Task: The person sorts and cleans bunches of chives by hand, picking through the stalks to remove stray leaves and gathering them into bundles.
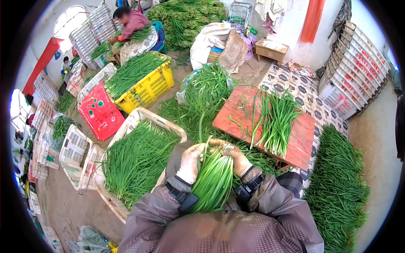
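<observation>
A bunch of garlic chives (215, 177) lies across my lap, its pale cut ends pointing away from me. My right hand (234, 154), in a soiled light glove, is closed around those pale ends. My left hand (190, 162), gloved the same way, has its fingers curled on the bunch's left side, by a long blade that sticks up. Just beyond my right hand stands a low reddish board (240, 111) with a loose pile of garlic chives (280, 122) on it. More loose chives (206, 90) are heaped on the floor ahead.
A cream crate (179, 130) full of chives stands at my left, with a yellow crate (145, 90) and a red panel (101, 111) beyond. Bundled chives (337, 189) line the right wall near stacked white crates (354, 71). Another person (135, 21) works at the back.
</observation>
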Motion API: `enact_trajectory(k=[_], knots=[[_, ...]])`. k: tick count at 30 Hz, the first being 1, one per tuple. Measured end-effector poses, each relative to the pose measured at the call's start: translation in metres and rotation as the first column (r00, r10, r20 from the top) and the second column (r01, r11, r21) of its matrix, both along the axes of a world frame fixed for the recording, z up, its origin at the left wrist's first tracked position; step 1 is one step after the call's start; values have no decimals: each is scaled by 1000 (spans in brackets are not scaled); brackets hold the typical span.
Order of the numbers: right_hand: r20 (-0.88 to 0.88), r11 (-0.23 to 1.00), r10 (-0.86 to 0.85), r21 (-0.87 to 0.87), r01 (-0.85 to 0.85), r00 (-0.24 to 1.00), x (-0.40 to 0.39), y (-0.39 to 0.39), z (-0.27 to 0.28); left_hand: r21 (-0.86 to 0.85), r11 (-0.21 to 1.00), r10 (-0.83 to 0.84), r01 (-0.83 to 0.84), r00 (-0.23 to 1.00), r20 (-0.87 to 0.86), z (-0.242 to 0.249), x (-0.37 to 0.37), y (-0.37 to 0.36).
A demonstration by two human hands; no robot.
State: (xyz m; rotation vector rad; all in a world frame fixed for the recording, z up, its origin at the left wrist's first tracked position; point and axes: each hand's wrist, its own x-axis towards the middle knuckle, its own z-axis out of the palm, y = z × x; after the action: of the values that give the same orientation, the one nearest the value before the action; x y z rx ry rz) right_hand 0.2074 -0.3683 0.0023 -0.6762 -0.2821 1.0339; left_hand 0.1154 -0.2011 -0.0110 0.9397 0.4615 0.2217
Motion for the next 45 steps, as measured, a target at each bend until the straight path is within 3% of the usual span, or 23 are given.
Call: enact_trajectory(k=[4, 13, 19, 26, 31, 34, 35, 39, 42, 43, 44, 45], knots=[[18, 1000, 19, 21, -20, 1000, 3, 1, -6, -81, 997, -18, 16, 1000, -16, 0, -1, 0], [8, 999, 32, 15, -32, 999, 7, -1, -5, 61, 991, -118, 121, 991, -55, 1, -4, -8], [-38, 1000, 7, 9, -7, 999, 3, -4, -6, -104, 987, -125, 122, 992, -29, -6, -2, -1], [0, 998, 2, 55, -2, 1000, 6, -3, -9, -257, 966, 3, 3, 1000, 23, -5, 0, 6], [2, 998, -12, 56, 11, 1000, 7, -3, -12, -399, 916, -23, 36, 999, 37, 13, -1, 11], [30, 1000, -8, 22, 8, 1000, 7, -4, -11, -303, 953, -16, 27, 999, 40, 46, 1, 9], [34, 1000, -12, 10, 12, 999, 6, -5, -10, -363, 928, -29, 79, 990, 141, 32, 6, 18], [28, 1000, -5, -27, 5, 1000, 3, -9, -3, -440, 894, 20, 88, 972, 234, 52, 14, 41], [11, 999, -12, -51, 13, 1000, 3, -9, -4, -350, 937, 102, 24, 936, 338, 61, 25, 63], [9, 998, -19, -58, 20, 1000, 3, -8, -5, -143, 990, 46, 4, 936, 349, 64, 34, 69], [12, 998, -22, -58, 22, 1000, 1, -9, -6, 219, 971, 65, -92, 990, 127, 67, 35, 68], [19, 998, -23, -56, 24, 1000, 1, -9, -6, 501, 865, -5, -11, 1000, 29, 58, 33, 75]])
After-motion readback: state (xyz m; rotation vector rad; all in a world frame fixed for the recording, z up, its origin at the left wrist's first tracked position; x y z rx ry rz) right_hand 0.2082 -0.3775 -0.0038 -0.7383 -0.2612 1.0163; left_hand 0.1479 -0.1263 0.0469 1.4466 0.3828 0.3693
